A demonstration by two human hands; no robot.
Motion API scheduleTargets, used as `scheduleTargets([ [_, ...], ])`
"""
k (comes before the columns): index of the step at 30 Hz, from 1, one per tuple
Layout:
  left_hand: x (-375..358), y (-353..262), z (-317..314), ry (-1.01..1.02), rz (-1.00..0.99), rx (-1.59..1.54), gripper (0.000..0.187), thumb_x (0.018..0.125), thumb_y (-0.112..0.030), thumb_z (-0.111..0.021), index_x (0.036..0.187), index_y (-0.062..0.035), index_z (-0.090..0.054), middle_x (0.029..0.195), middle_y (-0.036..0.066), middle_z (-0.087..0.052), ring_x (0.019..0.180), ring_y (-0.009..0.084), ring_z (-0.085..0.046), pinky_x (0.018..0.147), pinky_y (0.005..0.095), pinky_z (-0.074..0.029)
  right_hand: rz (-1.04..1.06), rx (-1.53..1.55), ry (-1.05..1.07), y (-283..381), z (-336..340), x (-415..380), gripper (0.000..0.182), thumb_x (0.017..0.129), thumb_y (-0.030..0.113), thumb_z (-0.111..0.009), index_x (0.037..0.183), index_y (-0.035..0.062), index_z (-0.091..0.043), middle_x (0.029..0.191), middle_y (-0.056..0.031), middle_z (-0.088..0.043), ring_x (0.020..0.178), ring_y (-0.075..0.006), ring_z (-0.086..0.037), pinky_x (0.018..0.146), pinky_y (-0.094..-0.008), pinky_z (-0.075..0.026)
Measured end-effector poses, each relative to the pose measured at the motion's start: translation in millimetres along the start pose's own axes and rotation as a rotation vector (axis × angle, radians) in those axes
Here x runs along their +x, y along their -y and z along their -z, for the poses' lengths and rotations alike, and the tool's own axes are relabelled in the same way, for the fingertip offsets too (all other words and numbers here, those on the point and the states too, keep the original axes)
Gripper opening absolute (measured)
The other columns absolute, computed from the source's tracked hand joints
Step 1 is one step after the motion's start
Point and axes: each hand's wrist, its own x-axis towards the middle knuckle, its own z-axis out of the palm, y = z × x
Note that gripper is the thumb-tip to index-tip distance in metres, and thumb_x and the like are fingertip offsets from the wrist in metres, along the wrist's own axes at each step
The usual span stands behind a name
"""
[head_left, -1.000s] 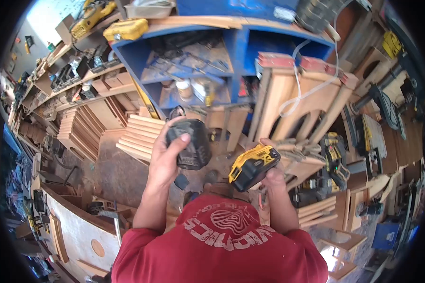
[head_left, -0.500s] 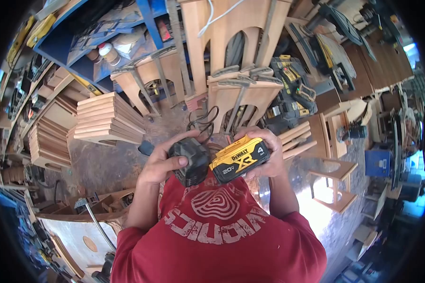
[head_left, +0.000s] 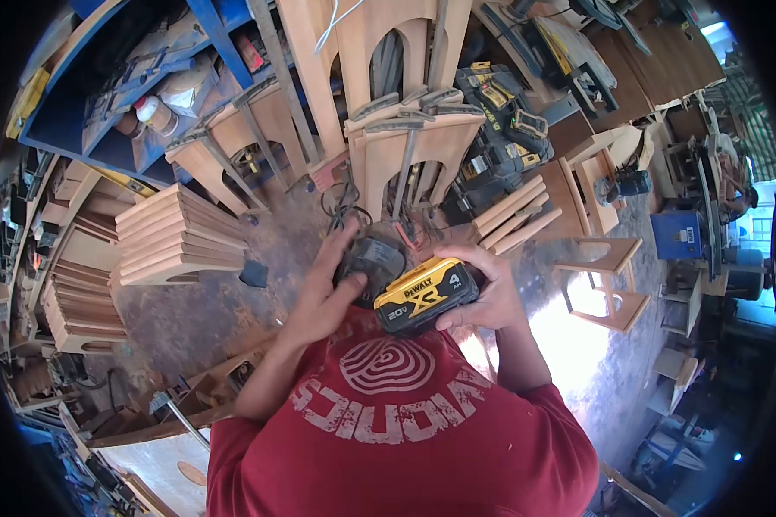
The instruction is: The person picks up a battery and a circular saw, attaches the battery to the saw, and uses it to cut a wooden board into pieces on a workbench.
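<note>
Both hands have drawn closer together since the earlier frames, so the yellow battery pack now overlaps the near right edge of the black battery pack instead of sitting beside it, and the view has tipped further down toward the floor. Left hand grasps the black battery pack from its left side, fingers stretched up along the casing and thumb pressed on its near face. Right hand is wrapped around the right end of the yellow battery pack, fingers curled over the far edge, label side facing up. Both packs sit in front of the chest, just above the red shirt, and they touch each other.

Far of the hands, arched wooden panels stand upright with bar clamps across them. To the left lies a stack of wooden boards on the dusty floor. A small dark block lies on the floor just right of that stack. Right of the panels sits a black and yellow tool bag, with short wooden slats just near it. A blue shelf unit stands at far left, a small wooden frame stool at right.
</note>
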Motion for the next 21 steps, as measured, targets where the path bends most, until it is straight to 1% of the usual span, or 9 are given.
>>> scheduleTargets([
  [3,-15.8,-7.1,13.5,0.085,0.004,0.251,0.079,0.087,-0.017,-0.076,0.154,-0.0032,-0.037,0.158,0.030,-0.032,0.149,0.0420,-0.032,0.120,0.0424,-0.028,0.095,-0.117,-0.017,6.5,-8.4,-2.2,0.082,0.060,0.022,-0.100,0.131,0.0009,-0.064,0.123,-0.0100,-0.068,0.116,-0.0207,-0.063,0.104,-0.0340,-0.046],
  [6,-18.0,-16.1,24.6,0.207,0.017,0.266,0.087,0.081,-0.016,-0.082,0.155,-0.0062,-0.037,0.161,0.033,-0.024,0.151,0.0450,-0.024,0.121,0.0451,-0.026,0.111,-0.056,0.011,7.6,-15.8,-1.2,0.082,0.061,0.024,-0.100,0.132,0.0020,-0.063,0.125,-0.0105,-0.066,0.116,-0.0208,-0.063,0.104,-0.0339,-0.046],
  [9,-20.4,-6.5,32.7,0.327,0.094,0.117,0.094,0.072,-0.005,-0.086,0.154,-0.0077,-0.039,0.162,0.025,-0.029,0.152,0.0373,-0.028,0.120,0.0425,-0.031,-0.125,0.006,-0.001,4.6,-26.7,-6.3,0.080,0.067,0.032,-0.096,0.133,0.0031,-0.063,0.126,-0.0117,-0.066,0.117,-0.0218,-0.063,0.103,-0.0345,-0.046],
  [12,-23.5,-2.4,43.0,0.361,0.092,0.071,0.094,0.072,-0.007,-0.087,0.153,-0.0086,-0.041,0.162,0.026,-0.028,0.151,0.0399,-0.030,0.119,0.0435,-0.033,-0.163,0.040,-0.048,-10.5,-37.2,-9.7,0.076,0.073,0.040,-0.091,0.133,0.0040,-0.063,0.126,-0.0129,-0.066,0.117,-0.0231,-0.063,0.103,-0.0356,-0.047],
  [13,-26.7,-1.0,43.3,0.355,0.064,0.133,0.094,0.072,-0.007,-0.087,0.153,-0.0085,-0.041,0.162,0.026,-0.028,0.150,0.0403,-0.030,0.119,0.0432,-0.033,-0.162,0.024,-0.027,-21.5,-37.4,-10.6,0.078,0.079,0.046,-0.086,0.138,0.0035,-0.059,0.129,-0.0147,-0.065,0.121,-0.0240,-0.061,0.105,-0.0369,-0.046],
  [16,-30.3,4.4,39.7,0.332,0.006,0.227,0.093,0.073,-0.011,-0.088,0.153,-0.0095,-0.041,0.161,0.028,-0.029,0.149,0.0425,-0.031,0.119,0.0435,-0.033,-0.203,0.268,-0.065,-30.1,-47.5,-8.3,0.082,0.083,0.049,-0.082,0.144,0.0033,-0.052,0.134,-0.0157,-0.063,0.126,-0.0240,-0.059,0.106,-0.0376,-0.046],
  [17,-28.4,7.7,40.4,0.321,-0.002,0.205,0.092,0.074,-0.015,-0.088,0.153,-0.0108,-0.042,0.160,0.030,-0.029,0.149,0.0439,-0.031,0.119,0.0443,-0.032,-0.183,0.261,-0.054,-40.9,-46.1,-9.7,0.086,0.086,0.052,-0.077,0.149,0.0029,-0.045,0.139,-0.0191,-0.059,0.128,-0.0268,-0.058,0.108,-0.0396,-0.046],
  [18,-28.8,9.1,40.9,0.311,-0.008,0.182,0.092,0.074,-0.019,-0.088,0.153,-0.0121,-0.042,0.159,0.032,-0.028,0.148,0.0453,-0.031,0.120,0.0451,-0.031,-0.170,0.344,-0.060,-49.9,-48.3,-10.6,0.086,0.087,0.053,-0.076,0.149,0.0027,-0.044,0.139,-0.0202,-0.058,0.128,-0.0279,-0.058,0.108,-0.0404,-0.046],
  [21,-23.2,5.0,39.7,0.307,-0.014,0.189,0.089,0.076,-0.017,-0.087,0.153,-0.0117,-0.043,0.160,0.029,-0.029,0.148,0.0434,-0.033,0.119,0.0436,-0.033,-0.128,0.541,-0.068,-64.4,-48.8,-7.6,0.089,0.087,0.054,-0.075,0.150,0.0017,-0.041,0.142,-0.0246,-0.054,0.128,-0.0317,-0.058,0.108,-0.0438,-0.048],
])
